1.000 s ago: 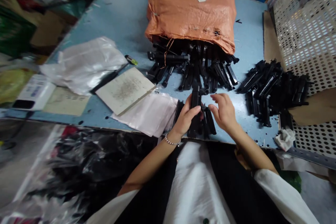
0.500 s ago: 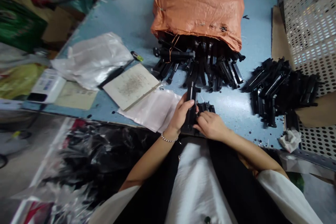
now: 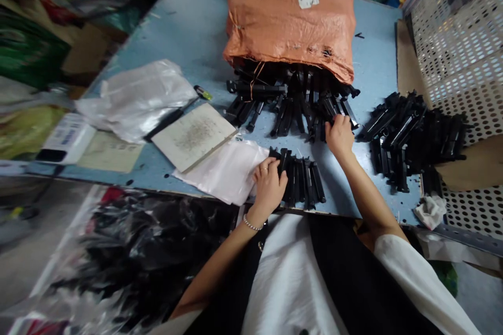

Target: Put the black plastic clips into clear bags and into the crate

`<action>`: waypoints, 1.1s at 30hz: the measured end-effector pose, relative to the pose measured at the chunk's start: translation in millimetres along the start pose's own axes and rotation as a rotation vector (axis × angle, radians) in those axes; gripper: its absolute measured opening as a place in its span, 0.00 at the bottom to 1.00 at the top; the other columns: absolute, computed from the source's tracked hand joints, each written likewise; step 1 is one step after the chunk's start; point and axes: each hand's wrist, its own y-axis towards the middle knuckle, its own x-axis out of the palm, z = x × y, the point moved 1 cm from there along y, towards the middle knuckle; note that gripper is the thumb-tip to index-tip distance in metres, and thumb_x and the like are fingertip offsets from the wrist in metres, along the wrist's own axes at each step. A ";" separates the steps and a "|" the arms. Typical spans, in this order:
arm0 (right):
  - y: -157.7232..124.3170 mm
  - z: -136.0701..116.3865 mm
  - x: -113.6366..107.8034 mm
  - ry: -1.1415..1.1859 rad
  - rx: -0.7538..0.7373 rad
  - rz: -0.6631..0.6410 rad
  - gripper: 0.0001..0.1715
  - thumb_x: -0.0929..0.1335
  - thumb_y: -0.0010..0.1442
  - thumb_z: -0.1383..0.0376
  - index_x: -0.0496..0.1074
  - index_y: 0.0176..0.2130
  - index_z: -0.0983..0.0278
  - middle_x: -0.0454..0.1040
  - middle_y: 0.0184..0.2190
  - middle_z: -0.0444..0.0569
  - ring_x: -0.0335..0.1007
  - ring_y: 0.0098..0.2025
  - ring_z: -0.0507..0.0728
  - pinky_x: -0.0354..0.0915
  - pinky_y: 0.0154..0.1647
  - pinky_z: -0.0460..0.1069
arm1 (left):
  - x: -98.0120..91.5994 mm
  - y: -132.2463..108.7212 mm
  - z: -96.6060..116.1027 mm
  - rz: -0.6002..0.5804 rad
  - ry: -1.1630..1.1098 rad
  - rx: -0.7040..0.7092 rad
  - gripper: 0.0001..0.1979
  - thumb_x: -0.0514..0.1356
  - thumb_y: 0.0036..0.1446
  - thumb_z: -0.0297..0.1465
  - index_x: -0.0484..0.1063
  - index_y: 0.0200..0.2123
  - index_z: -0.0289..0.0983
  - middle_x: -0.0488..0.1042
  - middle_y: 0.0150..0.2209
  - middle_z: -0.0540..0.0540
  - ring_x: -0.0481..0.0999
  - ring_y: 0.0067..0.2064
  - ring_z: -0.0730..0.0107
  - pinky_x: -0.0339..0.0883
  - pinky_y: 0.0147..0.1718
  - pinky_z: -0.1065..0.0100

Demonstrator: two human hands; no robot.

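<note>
My left hand (image 3: 269, 183) rests with curled fingers on the left end of a neat row of black plastic parts (image 3: 302, 182) at the near edge of the blue table (image 3: 188, 26). My right hand (image 3: 338, 133) reaches forward into the loose black parts (image 3: 288, 102) spilling from an orange woven sack (image 3: 291, 13), its fingers closed on one of them. A clear plastic bag (image 3: 226, 170) lies just left of my left hand.
A second heap of black parts (image 3: 412, 133) lies at the right beside white perforated bins (image 3: 459, 47). A grey board (image 3: 193, 135), a marker, crumpled plastic sheets (image 3: 135, 97) and a small white box (image 3: 65, 138) sit at the left. A crumpled rag (image 3: 430, 209) lies near the right edge.
The long black part my left hand held upright now lies in the row. My right hand has left the row and reached forward to the parts at the sack's mouth.
</note>
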 end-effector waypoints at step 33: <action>-120.4 -45.2 -31.1 0.263 -0.848 -0.314 0.25 0.58 0.72 0.48 0.73 0.44 0.63 0.74 0.35 0.52 0.67 0.37 0.58 0.63 0.36 0.52 | -44.4 46.8 50.7 -0.211 -1.276 -0.322 0.19 0.67 0.54 0.45 0.71 0.36 0.36 0.72 0.27 0.51 0.69 0.27 0.77 0.64 0.27 0.74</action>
